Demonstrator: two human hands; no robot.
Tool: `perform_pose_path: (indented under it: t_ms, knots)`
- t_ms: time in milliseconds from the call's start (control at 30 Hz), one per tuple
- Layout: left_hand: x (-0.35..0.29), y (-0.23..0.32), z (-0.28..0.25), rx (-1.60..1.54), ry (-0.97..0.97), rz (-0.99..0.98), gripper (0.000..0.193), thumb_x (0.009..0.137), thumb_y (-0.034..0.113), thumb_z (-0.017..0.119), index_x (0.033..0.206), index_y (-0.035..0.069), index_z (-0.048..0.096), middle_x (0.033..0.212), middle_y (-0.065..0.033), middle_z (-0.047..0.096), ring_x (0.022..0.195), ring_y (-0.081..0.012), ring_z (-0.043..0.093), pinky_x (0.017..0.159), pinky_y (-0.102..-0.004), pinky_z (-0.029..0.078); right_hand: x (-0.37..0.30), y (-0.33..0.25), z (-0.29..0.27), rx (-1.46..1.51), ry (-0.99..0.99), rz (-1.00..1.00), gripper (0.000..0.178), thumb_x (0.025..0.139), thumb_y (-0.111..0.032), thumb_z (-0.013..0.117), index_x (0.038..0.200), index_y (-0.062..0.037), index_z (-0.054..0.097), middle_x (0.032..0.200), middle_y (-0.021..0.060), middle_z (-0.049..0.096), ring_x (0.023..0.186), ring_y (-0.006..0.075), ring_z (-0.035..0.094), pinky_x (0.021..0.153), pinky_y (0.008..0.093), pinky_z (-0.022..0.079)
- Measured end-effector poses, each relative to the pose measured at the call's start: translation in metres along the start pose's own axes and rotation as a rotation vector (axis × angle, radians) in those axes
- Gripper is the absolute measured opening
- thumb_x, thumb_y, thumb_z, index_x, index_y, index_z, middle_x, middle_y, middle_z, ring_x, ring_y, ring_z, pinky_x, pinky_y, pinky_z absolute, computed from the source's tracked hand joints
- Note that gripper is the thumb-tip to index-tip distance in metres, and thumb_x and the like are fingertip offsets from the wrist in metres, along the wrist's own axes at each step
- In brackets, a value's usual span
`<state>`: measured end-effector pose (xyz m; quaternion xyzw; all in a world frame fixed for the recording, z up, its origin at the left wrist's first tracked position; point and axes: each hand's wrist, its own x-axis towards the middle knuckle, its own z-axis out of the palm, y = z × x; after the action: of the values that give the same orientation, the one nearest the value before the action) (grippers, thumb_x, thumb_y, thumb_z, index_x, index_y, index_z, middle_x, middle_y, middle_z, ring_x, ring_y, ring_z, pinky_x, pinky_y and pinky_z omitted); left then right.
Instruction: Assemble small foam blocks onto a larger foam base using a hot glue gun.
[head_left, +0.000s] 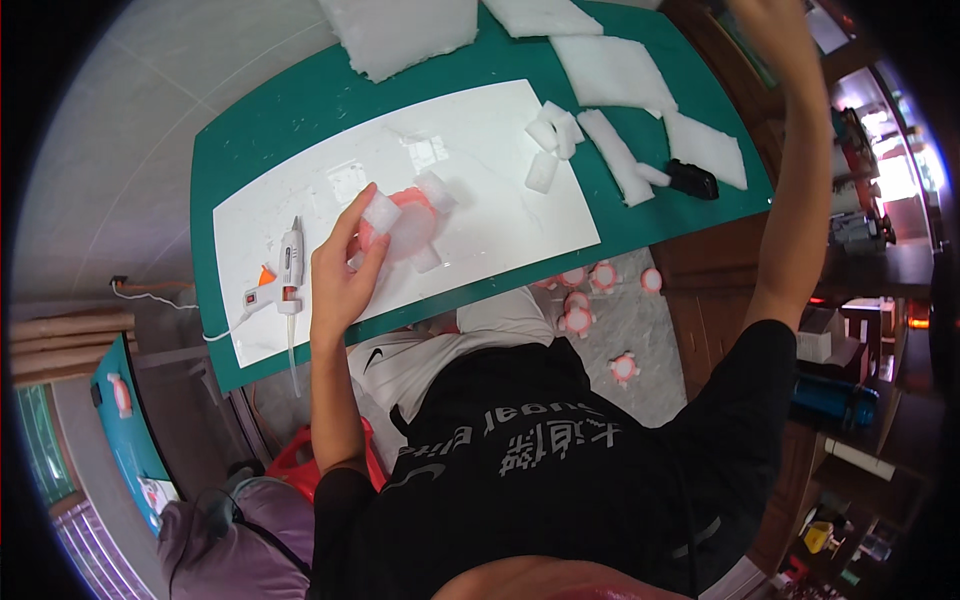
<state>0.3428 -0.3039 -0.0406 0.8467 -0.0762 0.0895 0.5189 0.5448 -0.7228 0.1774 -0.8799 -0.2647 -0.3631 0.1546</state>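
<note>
My left hand [345,270] is closed around the near-left side of a round pink piece [411,228] with a pale centre. Small white foam blocks [435,190] stick out around its rim, and another foam block [381,213] sits by my fingertips. The piece is over a glossy white board [500,130]. Left of that hand lies a white glue gun [290,265] with an orange trigger, its nozzle toward the far side and a glue stick out of its back. My right hand [772,25] is raised at the top right; its fingers are cut off by the picture's edge.
Loose foam blocks [553,135] lie at the board's right end. Beyond them are larger foam slabs [612,72], a foam strip [615,160] and a black-handled tool [692,179] on the green table [250,120]. Several finished-looking pink pieces [624,367] lie on the grey floor.
</note>
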Motion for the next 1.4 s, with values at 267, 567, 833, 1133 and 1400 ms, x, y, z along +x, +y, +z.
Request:
perform_pose_path:
  t_ms: [267, 567, 833, 1133, 1400]
  knots:
    - [0.001, -0.002, 0.002, 0.009, -0.036, -0.008, 0.054, 0.091, 0.004, 0.063, 0.143, 0.005, 0.048, 0.126, -0.0143, 0.061, 0.104, -0.019, 0.062, 0.091, -0.031, 0.05, -0.132, 0.065, 0.069, 0.071, -0.805, 0.06, 0.029, 0.091, -0.016, 0.061, 0.117, -0.0034, 0.056, 0.11, 0.0174, 0.065, 0.099, 0.036, 0.061, 0.093, 0.0377, 0.046]
    - [0.0, 0.003, 0.004, 0.007, 0.032, -0.057, 0.055, 0.087, -0.001, 0.063, 0.14, 0.005, 0.05, 0.125, -0.0162, 0.063, 0.102, -0.0173, 0.064, 0.088, -0.0293, 0.051, -0.189, 0.076, -0.003, 0.077, -0.567, 0.477, 0.023, 0.097, -0.018, 0.055, 0.1, 0.0034, 0.063, 0.085, 0.0154, 0.065, 0.078, 0.0175, 0.063, 0.073, 0.0323, 0.048]
    - [0.018, 0.003, 0.005, -0.447, 0.082, -0.227, 0.065, 0.087, -0.002, 0.065, 0.147, 0.006, 0.041, 0.11, -0.013, 0.07, 0.094, -0.0118, 0.066, 0.081, -0.0249, 0.051, -0.274, 0.024, -0.041, 0.196, -0.308, 0.954, 0.039, 0.104, -0.035, 0.043, 0.129, -0.0121, 0.062, 0.108, 0.0061, 0.071, 0.07, 0.0079, 0.064, 0.049, 0.0224, 0.045]
    - [0.028, 0.018, 0.046, -0.658, 0.192, -0.214, 0.065, 0.089, 0.0, 0.064, 0.147, 0.002, 0.034, 0.113, -0.0174, 0.069, 0.097, -0.0166, 0.068, 0.086, -0.0288, 0.053, -0.269, -0.102, 0.071, 0.863, -0.313, 0.709, 0.031, 0.091, -0.005, 0.063, 0.121, -0.0009, 0.062, 0.101, 0.0087, 0.068, 0.087, 0.0112, 0.062, 0.072, 0.0245, 0.051]
    - [0.026, 0.042, 0.079, -0.744, 0.154, -0.229, 0.064, 0.09, 0.0, 0.062, 0.147, 0.003, 0.034, 0.116, -0.019, 0.067, 0.101, -0.0198, 0.068, 0.088, -0.0304, 0.053, -0.244, -0.145, 0.134, 1.474, -0.407, 0.65, 0.05, 0.089, -0.002, 0.066, 0.137, -0.0013, 0.051, 0.107, 0.0089, 0.062, 0.089, 0.0117, 0.061, 0.078, 0.0252, 0.052]
